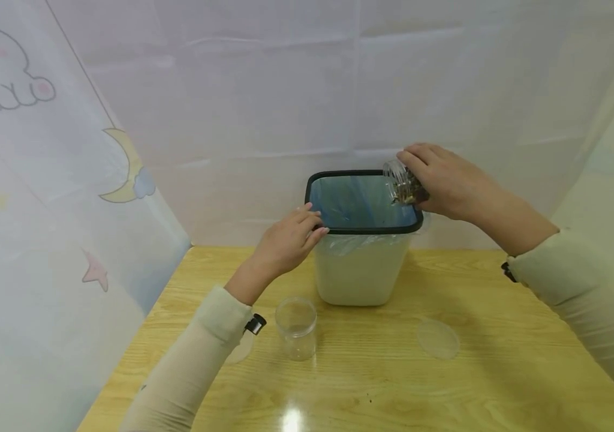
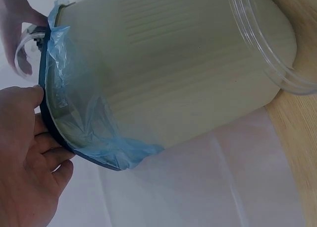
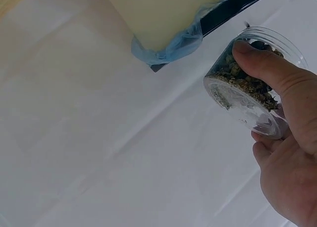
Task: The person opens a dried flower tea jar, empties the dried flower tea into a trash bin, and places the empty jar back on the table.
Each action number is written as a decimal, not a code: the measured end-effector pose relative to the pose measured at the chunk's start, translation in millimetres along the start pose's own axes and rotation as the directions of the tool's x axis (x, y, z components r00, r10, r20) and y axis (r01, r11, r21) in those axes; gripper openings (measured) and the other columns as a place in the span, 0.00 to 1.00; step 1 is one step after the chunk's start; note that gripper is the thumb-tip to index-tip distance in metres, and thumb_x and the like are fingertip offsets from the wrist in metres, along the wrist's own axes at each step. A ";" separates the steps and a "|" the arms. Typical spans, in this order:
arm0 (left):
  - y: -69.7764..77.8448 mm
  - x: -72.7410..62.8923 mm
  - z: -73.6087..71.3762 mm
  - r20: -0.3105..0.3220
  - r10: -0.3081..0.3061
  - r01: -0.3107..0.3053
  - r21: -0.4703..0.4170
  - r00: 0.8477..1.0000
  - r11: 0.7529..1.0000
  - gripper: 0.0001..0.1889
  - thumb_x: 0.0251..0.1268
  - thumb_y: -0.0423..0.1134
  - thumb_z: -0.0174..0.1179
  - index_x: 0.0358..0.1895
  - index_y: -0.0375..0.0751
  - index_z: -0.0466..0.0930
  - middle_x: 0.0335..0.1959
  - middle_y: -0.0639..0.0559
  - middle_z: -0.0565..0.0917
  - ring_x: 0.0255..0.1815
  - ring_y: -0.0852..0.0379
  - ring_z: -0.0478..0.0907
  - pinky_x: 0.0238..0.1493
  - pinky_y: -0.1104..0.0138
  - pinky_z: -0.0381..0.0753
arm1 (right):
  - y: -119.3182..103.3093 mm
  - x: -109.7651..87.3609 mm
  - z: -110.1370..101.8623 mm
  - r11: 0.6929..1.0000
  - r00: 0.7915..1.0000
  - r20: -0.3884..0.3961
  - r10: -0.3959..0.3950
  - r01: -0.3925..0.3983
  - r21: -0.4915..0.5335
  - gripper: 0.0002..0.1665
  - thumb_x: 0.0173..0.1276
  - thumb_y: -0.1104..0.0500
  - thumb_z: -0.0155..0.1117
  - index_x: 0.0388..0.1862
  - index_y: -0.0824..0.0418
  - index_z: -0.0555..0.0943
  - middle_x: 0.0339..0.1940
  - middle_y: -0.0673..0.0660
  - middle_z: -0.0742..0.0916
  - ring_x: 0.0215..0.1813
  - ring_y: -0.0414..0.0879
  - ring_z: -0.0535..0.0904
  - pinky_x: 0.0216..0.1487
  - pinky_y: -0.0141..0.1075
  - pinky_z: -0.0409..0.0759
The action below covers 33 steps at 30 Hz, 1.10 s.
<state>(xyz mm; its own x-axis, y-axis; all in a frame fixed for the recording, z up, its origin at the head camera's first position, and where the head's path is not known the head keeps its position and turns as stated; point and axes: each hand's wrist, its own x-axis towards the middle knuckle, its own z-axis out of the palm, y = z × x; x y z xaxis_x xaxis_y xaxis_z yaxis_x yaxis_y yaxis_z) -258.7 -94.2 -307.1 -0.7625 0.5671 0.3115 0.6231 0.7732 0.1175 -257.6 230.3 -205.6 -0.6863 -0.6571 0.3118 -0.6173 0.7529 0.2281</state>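
Note:
A pale trash bin (image 1: 361, 273) with a black rim and a bluish plastic liner (image 1: 350, 201) stands on the table. My left hand (image 1: 288, 240) grips the bin's rim at its near left corner; the left wrist view shows its thumb and fingers about the black edge (image 2: 54, 133). My right hand (image 1: 447, 183) holds a clear jar (image 1: 399, 183) tilted sideways over the rim's right side, mouth toward the bin. Dark and yellowish dried bits, like dried flowers or herbs (image 3: 247, 83), lie inside the jar, as the right wrist view shows.
An uncapped clear jar (image 1: 296, 330) stands on the wooden table (image 1: 372, 372) in front of the bin. One translucent round lid (image 1: 438, 339) lies at right, another (image 1: 241, 349) partly behind my left sleeve. A pale backdrop (image 1: 264, 108) rises close behind the bin.

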 end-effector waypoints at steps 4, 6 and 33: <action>0.5 0.4 1.0 -0.010 0.007 -0.007 0.006 1.000 1.000 0.24 0.83 0.54 0.44 0.65 0.42 0.77 0.71 0.47 0.74 0.80 0.51 0.58 0.77 0.57 0.62 | -0.3 0.9 0.2 1.000 1.000 -0.014 -0.015 0.015 -0.010 0.61 0.46 0.66 0.86 0.75 0.73 0.60 0.70 0.73 0.69 0.71 0.71 0.64 0.69 0.63 0.66; 0.6 0.7 1.0 -0.011 0.008 -0.008 0.008 1.000 1.000 0.24 0.83 0.54 0.44 0.65 0.41 0.77 0.71 0.47 0.74 0.80 0.51 0.58 0.77 0.57 0.62 | -0.4 1.2 0.4 1.000 1.000 -0.022 -0.020 0.020 -0.011 0.61 0.46 0.66 0.86 0.75 0.73 0.60 0.70 0.73 0.69 0.71 0.70 0.64 0.69 0.63 0.67; -0.8 2.5 1.3 0.004 0.007 -0.007 0.003 1.000 1.000 0.25 0.83 0.54 0.43 0.66 0.42 0.76 0.72 0.47 0.73 0.80 0.51 0.57 0.77 0.57 0.59 | -0.8 0.3 1.9 0.997 0.999 -0.006 -0.050 0.049 -0.065 0.62 0.46 0.66 0.86 0.75 0.74 0.59 0.71 0.73 0.68 0.73 0.70 0.61 0.71 0.61 0.65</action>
<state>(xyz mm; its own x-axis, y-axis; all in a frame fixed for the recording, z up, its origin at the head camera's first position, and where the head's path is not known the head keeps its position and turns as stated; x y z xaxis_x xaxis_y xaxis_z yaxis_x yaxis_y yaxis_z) -261.3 -93.1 -307.6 -0.7591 0.5735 0.3081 0.6277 0.7703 0.1128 -258.0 229.4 -207.4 -0.6524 -0.6935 0.3057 -0.6239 0.7204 0.3029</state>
